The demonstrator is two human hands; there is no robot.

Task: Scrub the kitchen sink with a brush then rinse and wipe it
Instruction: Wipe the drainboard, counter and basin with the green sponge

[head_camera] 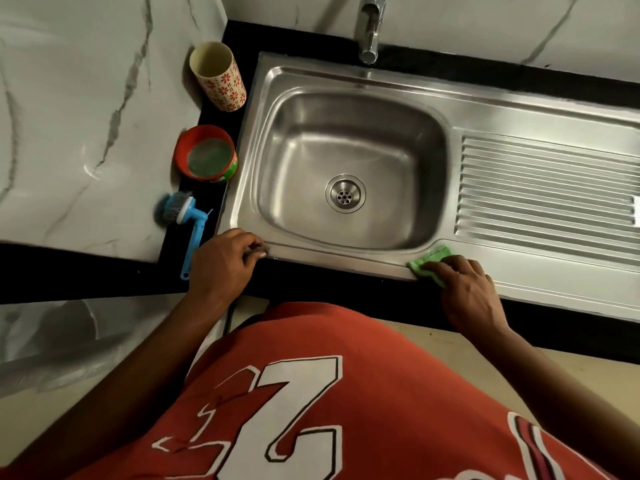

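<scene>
- Green cloth [431, 258] is the thing to watch in the head view. It lies on the near rim of the sink [339, 254], at the basin's near right corner where the drainboard [547, 188] begins.
- My right hand [467, 289] is on top of it, palm down, with the forearm coming in from the near right. Its fingers [440, 266] are laid over the cloth and press it to the steel. They look spread, not clenched, and the thumb is hidden.
- The cloth sticks out beyond the fingertips toward the far left, so a wipe along the near rim would run leftward from here. The right hand is plainly the nearer one for that.
- My left hand [225, 261] is at the sink's near left corner, well apart from the cloth. Its fingers are loosely curled with the tips touching the rim, and they grasp nothing.
- The brush [196, 237] lies on the black worktop [104, 271] just left of the sink. Its head points far and its handle near, so the long axis runs near to far, and the handle end is close to my left wrist. Nobody holds it.
- Basin and drain [345, 193] look bare, and no water runs from the tap [370, 32] at the far edge. I judge this to be the wiping stage.
- Further along the left side stand a red tub [206, 155] and, beyond it, a patterned cup [218, 76].
</scene>
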